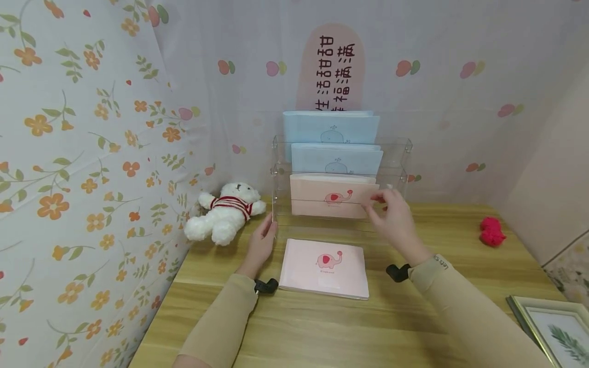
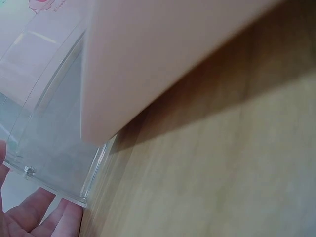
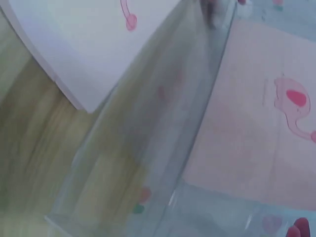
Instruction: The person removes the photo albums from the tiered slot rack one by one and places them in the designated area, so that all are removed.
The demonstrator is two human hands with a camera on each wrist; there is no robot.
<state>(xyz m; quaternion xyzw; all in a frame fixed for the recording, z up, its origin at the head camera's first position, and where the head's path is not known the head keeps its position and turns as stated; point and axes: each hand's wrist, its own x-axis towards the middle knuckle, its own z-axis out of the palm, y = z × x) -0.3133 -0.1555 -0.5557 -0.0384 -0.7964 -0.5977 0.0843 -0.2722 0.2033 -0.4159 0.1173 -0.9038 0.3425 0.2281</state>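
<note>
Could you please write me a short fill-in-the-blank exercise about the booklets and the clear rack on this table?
1. The booklet lying flat on the table shows a pink ____.
2. The clear rack holds two blue booklets above one ____ booklet.
3. The teddy bear lies to the ____ of the rack.

Missing words: elephant; pink; left

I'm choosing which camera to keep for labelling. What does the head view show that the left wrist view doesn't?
Only the head view shows the right hand at the pink booklet in the rack, the two blue booklets in the tiers above, the teddy bear, the red fluffy thing and the framed picture. Only the left wrist view shows, close up, the rack's lower corner edge where it meets the wood. Both show the left hand at the clear acrylic rack, the pink booklet lying flat and the wooden table.
</note>
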